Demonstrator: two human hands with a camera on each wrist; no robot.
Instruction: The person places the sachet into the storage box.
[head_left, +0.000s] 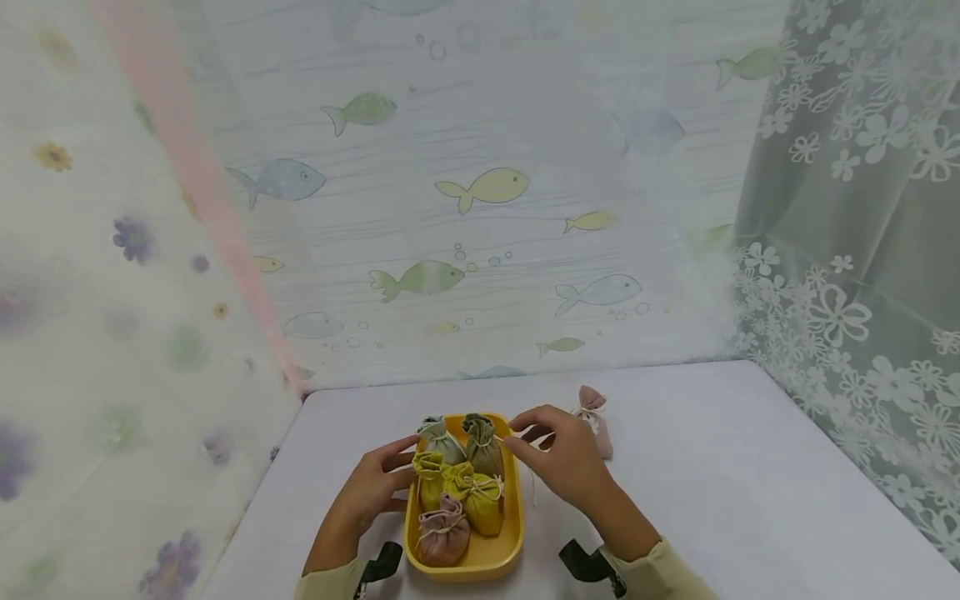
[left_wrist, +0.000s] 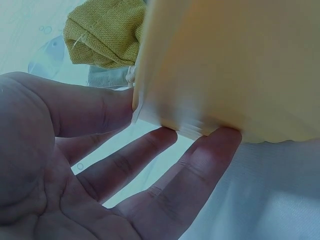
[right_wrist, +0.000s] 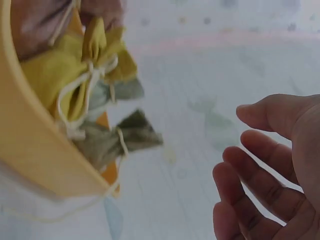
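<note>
A yellow tray (head_left: pixel 491 569) holds several small drawstring pouches. At its far end are a pale grey-green pouch (head_left: pixel 444 447) and an olive pouch (head_left: pixel 484 450); mustard pouches (head_left: pixel 483 504) lie in the middle, a mauve pouch (head_left: pixel 444 537) at the near end. My left hand (head_left: pixel 375 483) touches the tray's left side, thumb at the rim and fairly straight fingertips on the outer wall (left_wrist: pixel 210 70). Beside the far right corner, my right hand (head_left: pixel 558 454) has loosely bent fingers with nothing between them. The olive pouch's cord (right_wrist: pixel 75 214) trails over the tray edge.
A dusty-pink pouch (head_left: pixel 597 429) tied with white cord lies on the white table (head_left: pixel 712 483), beyond my right hand. Fish-printed sheeting (head_left: pixel 487 250) rises behind the table, with a flowered sheet (head_left: pixel 135 375) at left and a lace-patterned curtain (head_left: pixel 847 292) at right.
</note>
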